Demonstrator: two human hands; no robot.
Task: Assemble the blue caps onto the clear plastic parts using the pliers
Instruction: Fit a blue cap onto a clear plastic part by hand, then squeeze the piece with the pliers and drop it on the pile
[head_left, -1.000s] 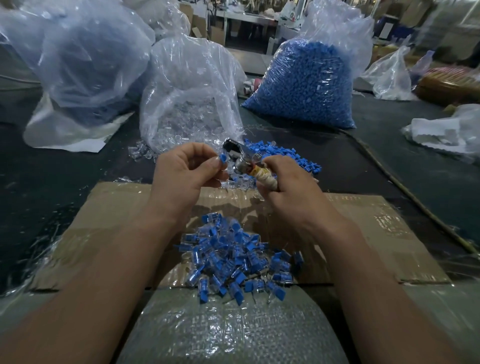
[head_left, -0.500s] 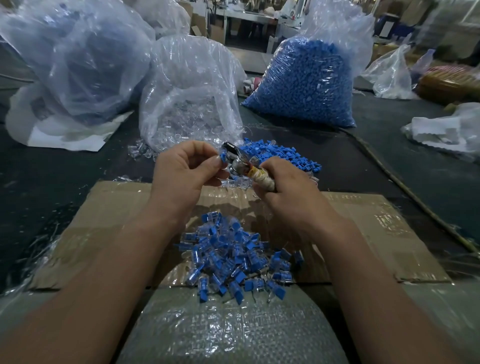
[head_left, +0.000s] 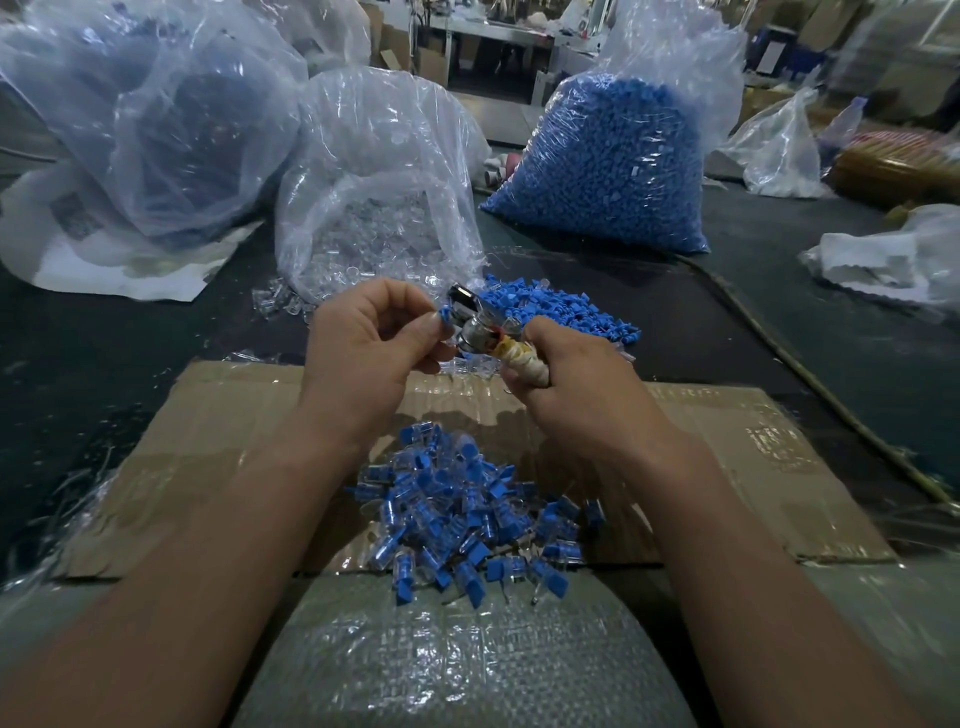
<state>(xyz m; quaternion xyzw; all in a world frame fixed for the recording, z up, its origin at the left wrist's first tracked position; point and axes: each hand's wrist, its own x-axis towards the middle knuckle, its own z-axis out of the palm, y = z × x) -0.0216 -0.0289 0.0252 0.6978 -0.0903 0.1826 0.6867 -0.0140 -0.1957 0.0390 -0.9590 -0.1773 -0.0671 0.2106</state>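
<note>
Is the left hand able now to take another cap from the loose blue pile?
Probably not yet: the left hand pinches a blue cap at the pliers; the pile lies uncovered beyond.

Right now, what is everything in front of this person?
cardboard: one sheet, brown, near centre.
dark-filled bag: one, clear, back left.
bag of blue caps: one, blue, back right.
bag of clear parts: one, clear, back centre.
loose blue caps: one heap, blue, before their bag.
capped parts: one heap, blue and clear, on the cardboard.
pliers: one, silver, above the cardboard.
blue cap: one, blue, at the pliers.
left hand: pinches the blue cap.
right hand: grips the pliers.
</note>
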